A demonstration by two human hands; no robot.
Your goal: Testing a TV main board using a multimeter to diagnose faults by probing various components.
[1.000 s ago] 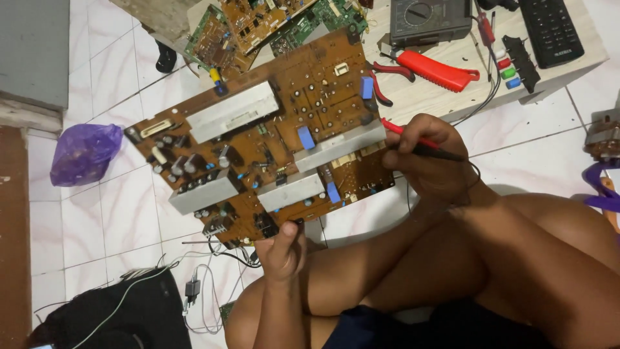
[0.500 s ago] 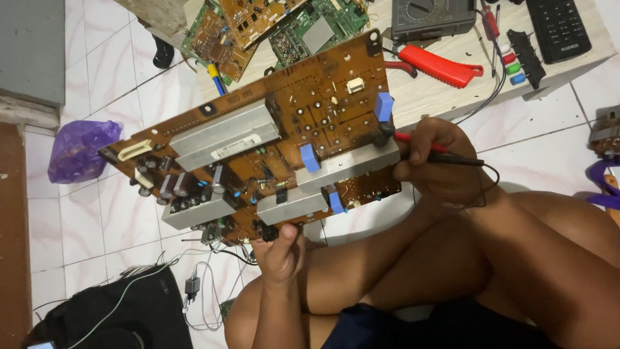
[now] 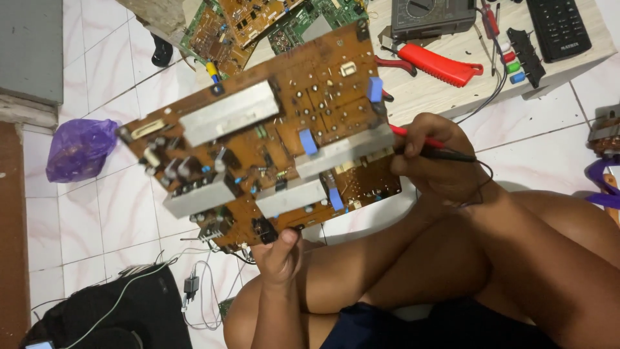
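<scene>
The left hand (image 3: 279, 253) pinches the lower edge of a large brown circuit board (image 3: 258, 139), thumb over the component face and fingers hidden behind, closed on the rim just beside a small black part. The right hand (image 3: 434, 158) is curled shut around two meter probes (image 3: 426, 145) (one red, one black), and it also steadies the board's right edge with its fingertips; how firmly it bears on that edge I cannot tell.

The board is held up off the tiled floor (image 3: 116, 220), tilted, above the person's folded legs. It looks stiff but fragile: a wide, thin panel carrying long silver heat sinks (image 3: 229, 113), capacitors and blue parts, so probably heavier than its thickness suggests and uneven in balance. The bare rim seems the safest place to hold, well away from solder points and tall components.

Beyond it, a low wooden table (image 3: 452, 90) carries red-handled pliers (image 3: 439, 64), a multimeter (image 3: 429, 16), and more boards at its left end. A purple bag (image 3: 81, 148) lies on the floor.
</scene>
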